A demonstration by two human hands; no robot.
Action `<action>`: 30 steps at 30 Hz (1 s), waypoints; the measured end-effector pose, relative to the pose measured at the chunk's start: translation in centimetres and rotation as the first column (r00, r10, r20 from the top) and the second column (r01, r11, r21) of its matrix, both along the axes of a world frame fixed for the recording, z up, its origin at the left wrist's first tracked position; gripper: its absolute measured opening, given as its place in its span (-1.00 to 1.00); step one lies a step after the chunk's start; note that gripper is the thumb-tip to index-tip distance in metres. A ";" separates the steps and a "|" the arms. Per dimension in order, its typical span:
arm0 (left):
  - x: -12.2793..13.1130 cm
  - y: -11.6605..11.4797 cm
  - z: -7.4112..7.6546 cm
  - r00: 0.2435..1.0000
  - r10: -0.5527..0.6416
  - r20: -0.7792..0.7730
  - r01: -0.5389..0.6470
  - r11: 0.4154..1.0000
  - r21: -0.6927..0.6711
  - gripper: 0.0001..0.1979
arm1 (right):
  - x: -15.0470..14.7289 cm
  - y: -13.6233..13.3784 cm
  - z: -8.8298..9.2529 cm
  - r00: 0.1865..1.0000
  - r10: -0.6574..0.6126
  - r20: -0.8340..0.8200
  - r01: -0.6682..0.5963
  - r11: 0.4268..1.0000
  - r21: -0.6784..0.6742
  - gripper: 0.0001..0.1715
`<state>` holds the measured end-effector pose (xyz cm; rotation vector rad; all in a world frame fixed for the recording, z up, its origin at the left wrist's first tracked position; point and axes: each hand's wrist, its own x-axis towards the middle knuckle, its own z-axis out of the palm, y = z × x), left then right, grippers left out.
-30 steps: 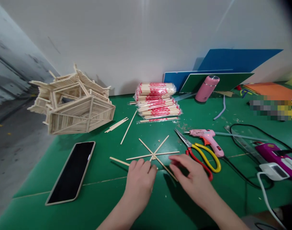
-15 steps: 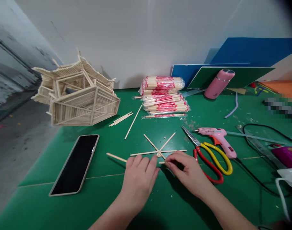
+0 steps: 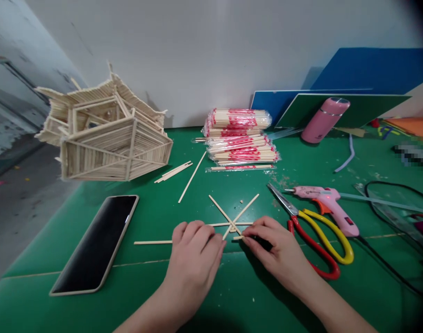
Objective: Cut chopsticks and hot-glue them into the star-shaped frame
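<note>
Three thin wooden chopsticks [image 3: 220,209] lie crossed like a star on the green table, between and just beyond my hands. My left hand [image 3: 197,252] is palm down with curled fingers at the star's left side, its fingertips by the lower end of one crossed stick. Another chopstick [image 3: 152,242] passes under those fingers and sticks out to the left; the grip on it is partly hidden. My right hand [image 3: 274,247] pinches a short stick piece [image 3: 238,238] between thumb and index finger, close below the crossing point.
Scissors [image 3: 312,236] and a pink glue gun [image 3: 322,203] lie to the right. A phone [image 3: 96,245] is at left, below a wooden stick model [image 3: 110,138]. Wrapped chopsticks [image 3: 241,148], loose sticks [image 3: 175,171] and a pink bottle [image 3: 326,120] are farther back.
The chopstick under my left hand has turned nearly level and reaches farther left. My left hand has shifted slightly left. My right hand keeps its pinch on the short piece.
</note>
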<state>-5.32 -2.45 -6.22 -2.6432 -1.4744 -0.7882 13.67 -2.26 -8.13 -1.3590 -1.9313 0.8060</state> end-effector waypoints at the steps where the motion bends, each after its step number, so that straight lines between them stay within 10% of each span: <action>1: 0.2 0.2 0.2 1.000 0.003 -0.030 -0.004 0.999 -0.044 -0.85 | -0.2 0.0 0.1 1.000 0.001 0.020 -0.001 1.000 0.002 -0.84; 9: 0.7 1.1 -1.3 0.987 -0.011 -0.160 -0.025 0.976 -0.218 -0.82 | -1.4 0.0 -0.2 0.981 -0.033 0.191 0.021 0.998 0.066 -0.85; 30: 0.4 1.3 -2.8 0.978 -0.127 -0.168 0.118 0.991 -0.062 -0.86 | -1.7 0.8 -0.3 0.955 -0.073 0.286 0.074 0.997 0.008 -0.82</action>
